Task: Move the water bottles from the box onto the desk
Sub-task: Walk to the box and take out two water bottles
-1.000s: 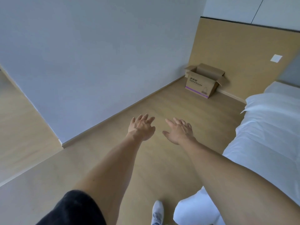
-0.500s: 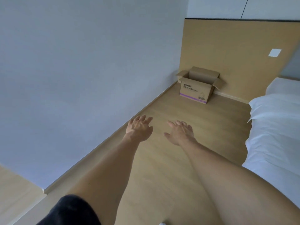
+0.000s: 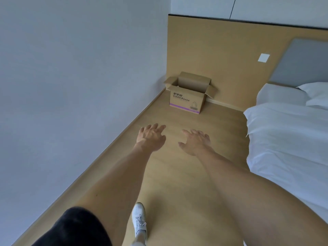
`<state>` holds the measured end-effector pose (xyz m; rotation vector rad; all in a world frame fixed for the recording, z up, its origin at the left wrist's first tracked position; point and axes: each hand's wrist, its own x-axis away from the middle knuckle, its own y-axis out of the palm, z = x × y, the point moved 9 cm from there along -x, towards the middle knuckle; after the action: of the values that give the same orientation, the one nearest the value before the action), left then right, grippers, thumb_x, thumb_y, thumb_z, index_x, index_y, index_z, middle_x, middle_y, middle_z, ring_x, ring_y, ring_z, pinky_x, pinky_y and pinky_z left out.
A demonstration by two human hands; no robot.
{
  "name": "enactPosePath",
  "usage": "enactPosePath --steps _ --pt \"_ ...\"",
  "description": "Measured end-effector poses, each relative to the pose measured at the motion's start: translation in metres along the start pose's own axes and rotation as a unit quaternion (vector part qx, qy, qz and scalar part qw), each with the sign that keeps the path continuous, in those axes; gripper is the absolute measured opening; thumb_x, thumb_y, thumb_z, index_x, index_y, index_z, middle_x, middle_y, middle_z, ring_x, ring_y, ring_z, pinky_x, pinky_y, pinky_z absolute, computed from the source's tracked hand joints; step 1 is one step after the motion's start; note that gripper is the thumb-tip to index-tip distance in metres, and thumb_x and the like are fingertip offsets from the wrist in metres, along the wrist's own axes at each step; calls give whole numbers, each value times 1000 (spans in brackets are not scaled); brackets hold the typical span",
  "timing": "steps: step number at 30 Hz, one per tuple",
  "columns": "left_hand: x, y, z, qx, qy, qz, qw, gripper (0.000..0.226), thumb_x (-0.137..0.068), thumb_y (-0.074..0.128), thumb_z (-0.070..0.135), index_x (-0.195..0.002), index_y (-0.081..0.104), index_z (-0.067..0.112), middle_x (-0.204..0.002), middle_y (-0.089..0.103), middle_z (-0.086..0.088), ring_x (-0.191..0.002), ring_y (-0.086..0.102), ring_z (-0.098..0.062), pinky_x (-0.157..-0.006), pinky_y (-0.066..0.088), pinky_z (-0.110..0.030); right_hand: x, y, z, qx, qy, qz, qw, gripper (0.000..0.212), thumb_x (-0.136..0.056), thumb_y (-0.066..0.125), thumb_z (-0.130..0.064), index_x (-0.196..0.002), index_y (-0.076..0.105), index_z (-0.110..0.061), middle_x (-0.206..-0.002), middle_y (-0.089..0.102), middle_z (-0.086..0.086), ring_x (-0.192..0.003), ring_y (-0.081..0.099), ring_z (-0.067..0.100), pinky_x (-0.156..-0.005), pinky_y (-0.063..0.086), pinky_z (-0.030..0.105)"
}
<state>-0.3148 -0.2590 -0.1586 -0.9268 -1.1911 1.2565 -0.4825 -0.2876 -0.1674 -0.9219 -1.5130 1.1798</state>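
One wide-angle camera, worn on the person's head, looks forward and down along the wooden floor [image 3: 177,174] toward the room's far corner. Both outstretched forearms sit close beneath the lens; the cardboard box [image 3: 186,100] in that corner lies well ahead. No second view.

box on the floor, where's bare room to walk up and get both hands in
Bare floor runs between wall and bed up to the box. Its flaps are open. Tight behind: it sits in the corner against the wood panel. Left hand and right hand hold nothing.
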Motion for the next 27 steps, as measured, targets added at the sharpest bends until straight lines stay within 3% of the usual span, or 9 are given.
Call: enactPosePath --steps 14,27 --pt "-274 -53 -63 -3 67 -23 997 54 -101 35 37 -155 27 35 -157 35 2 -145 28 -27 -119 20 -43 -243 -68 -27 -28 71 12 997 63 -95 42 -59 -152 27 -37 -154 38 4 -141 34 28 -114 27 46" --pt "-474 -53 -60 5 107 -37 994 55 -100 38 35 -154 30 31 -157 36 -1 -143 32 -29 -117 22 -45 -432 -83 9 -57 115 -6 992 68 -92 43 -61 -154 23 -40 -157 36 2 -143 32 28 -116 24 46"
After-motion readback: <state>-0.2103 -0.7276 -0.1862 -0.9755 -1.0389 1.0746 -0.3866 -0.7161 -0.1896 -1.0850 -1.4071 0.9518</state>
